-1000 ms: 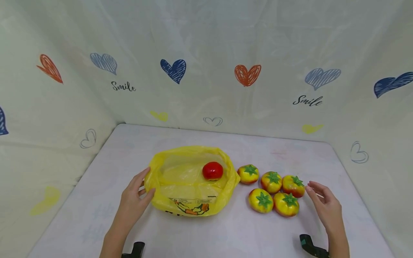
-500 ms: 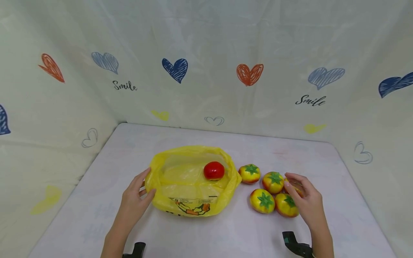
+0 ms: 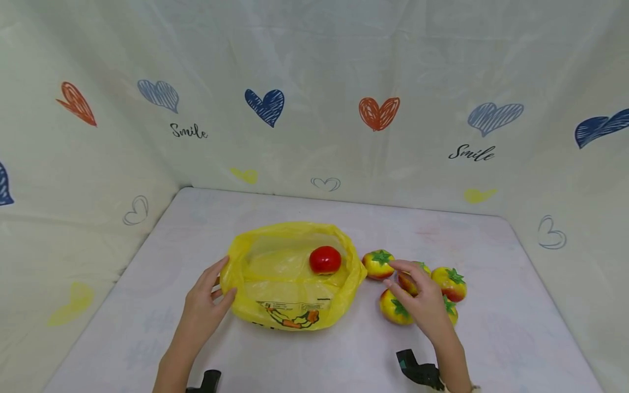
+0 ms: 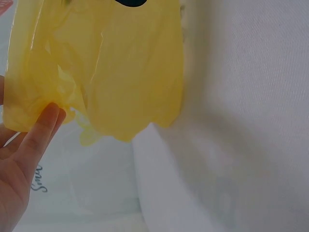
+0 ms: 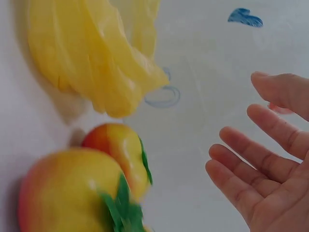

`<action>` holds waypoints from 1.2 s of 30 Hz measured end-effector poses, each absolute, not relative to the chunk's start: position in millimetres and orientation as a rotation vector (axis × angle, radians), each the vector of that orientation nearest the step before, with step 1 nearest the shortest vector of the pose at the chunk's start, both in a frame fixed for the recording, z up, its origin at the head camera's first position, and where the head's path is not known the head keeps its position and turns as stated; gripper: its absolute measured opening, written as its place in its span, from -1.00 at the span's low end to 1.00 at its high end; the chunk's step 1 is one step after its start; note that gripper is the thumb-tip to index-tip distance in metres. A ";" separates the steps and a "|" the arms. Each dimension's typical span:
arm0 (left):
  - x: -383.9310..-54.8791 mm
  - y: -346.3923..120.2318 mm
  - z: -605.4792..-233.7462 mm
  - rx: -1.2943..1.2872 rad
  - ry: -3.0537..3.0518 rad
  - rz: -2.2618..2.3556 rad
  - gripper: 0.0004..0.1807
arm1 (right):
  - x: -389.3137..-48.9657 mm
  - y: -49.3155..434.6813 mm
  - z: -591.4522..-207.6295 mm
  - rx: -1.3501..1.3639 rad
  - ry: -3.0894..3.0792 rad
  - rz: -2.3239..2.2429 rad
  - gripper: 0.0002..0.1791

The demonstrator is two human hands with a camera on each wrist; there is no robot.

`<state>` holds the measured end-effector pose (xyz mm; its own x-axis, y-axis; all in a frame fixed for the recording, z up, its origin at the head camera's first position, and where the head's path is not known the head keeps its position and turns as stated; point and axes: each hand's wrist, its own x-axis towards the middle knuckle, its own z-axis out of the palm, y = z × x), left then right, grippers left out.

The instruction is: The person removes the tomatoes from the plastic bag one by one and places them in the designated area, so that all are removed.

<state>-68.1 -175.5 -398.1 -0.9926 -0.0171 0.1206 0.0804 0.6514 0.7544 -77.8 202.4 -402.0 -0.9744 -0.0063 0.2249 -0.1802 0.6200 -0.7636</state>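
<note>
A yellow plastic bag [image 3: 295,322] lies on the table with its mouth spread, and a round red toy fruit [image 3: 325,260] rests inside it near the right side. My left hand [image 3: 208,300] holds the bag's left rim, thumb and fingers on the plastic; the left wrist view shows the fingers [image 4: 43,130] against it. To the right of the bag sit several yellow-and-red toy fruits [image 3: 378,265] with green star-shaped leaf tops, like persimmons. Above this group is my right hand [image 3: 422,300], fingers spread and holding nothing. It partly hides some of the fruits.
The white table [image 3: 314,360] ends at the back against a pale curtain [image 3: 314,65] printed with hearts and "Smile". Dark wrist camera mounts [image 3: 417,371] sit by both wrists near the table's front.
My right hand has moved left from beside the rightmost fruit, passing over the group toward the fruit nearest the bag. The left hand and the bag have stayed in place.
</note>
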 end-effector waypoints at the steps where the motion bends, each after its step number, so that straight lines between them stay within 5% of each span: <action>1: -68.1 -175.5 -398.0 -0.053 -2.747 -1.263 -0.32 | -79.0 198.4 -402.6 0.166 -2.649 1.282 -0.61; 11: -67.8 -175.5 -396.8 -0.054 -2.750 -1.268 -0.32 | -95.7 163.5 -407.5 0.494 -2.599 1.403 -0.61; 36: -67.3 -176.3 -400.5 -0.058 -2.740 -1.238 -0.32 | -123.1 109.2 -415.5 0.653 -2.934 1.090 -0.54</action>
